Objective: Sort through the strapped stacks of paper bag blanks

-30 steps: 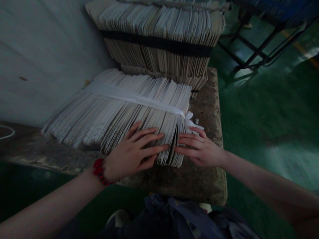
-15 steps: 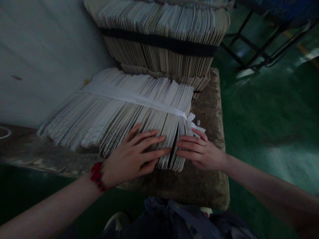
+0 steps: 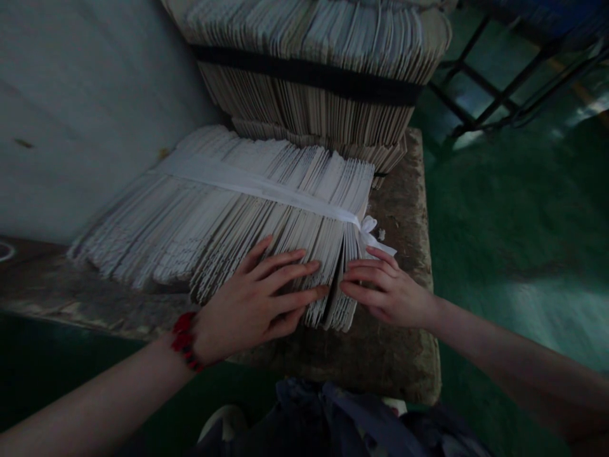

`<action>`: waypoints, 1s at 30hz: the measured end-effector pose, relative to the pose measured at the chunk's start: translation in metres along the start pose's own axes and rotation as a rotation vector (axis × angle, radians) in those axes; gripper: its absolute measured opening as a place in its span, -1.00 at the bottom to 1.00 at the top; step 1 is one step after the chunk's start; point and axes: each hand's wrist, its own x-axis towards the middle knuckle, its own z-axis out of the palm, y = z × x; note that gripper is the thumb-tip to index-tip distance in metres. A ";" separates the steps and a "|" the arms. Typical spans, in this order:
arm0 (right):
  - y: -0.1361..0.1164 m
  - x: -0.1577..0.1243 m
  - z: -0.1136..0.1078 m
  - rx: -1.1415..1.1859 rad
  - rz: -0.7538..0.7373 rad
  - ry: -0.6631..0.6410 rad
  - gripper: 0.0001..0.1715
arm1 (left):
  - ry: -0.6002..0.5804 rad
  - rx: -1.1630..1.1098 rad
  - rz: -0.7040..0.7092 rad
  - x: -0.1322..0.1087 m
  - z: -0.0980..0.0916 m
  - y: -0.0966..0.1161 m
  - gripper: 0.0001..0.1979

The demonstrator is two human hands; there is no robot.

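If you look straight down past the two bare forearms, there's one fat bundle of folded white paper (image 3: 266, 225) right in front of the hands, cinched by one white ribbon (image 3: 257, 187) that ends in a small bow (image 3: 368, 225) just past the right hand. The left hand (image 3: 257, 295) has its fingers spread wide, fingertips sitting on the fanned paper edges, with one red beaded bracelet (image 3: 184, 336) on that wrist. The right hand (image 3: 387, 292) is more relaxed, fingers loosely together and lightly curved, tips against the bundle's near end. No pinching on either side, both hands just lie on the paper, and the two sets of fingertips are close together but not touching. Under the hands sits one worn stone slab (image 3: 385, 362), and beyond the bundle, further from the hands, is one tall stack of tan folded card (image 3: 304, 117) with one black strap (image 3: 309, 73) around it.
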 end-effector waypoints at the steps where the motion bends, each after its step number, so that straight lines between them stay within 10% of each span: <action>1: 0.000 0.001 0.000 -0.005 0.003 0.011 -0.51 | -0.001 0.002 -0.003 0.000 0.000 0.000 -0.52; 30: -0.001 0.005 -0.004 0.006 0.029 -0.054 -0.28 | 0.006 -0.027 0.001 0.001 -0.002 0.001 -0.57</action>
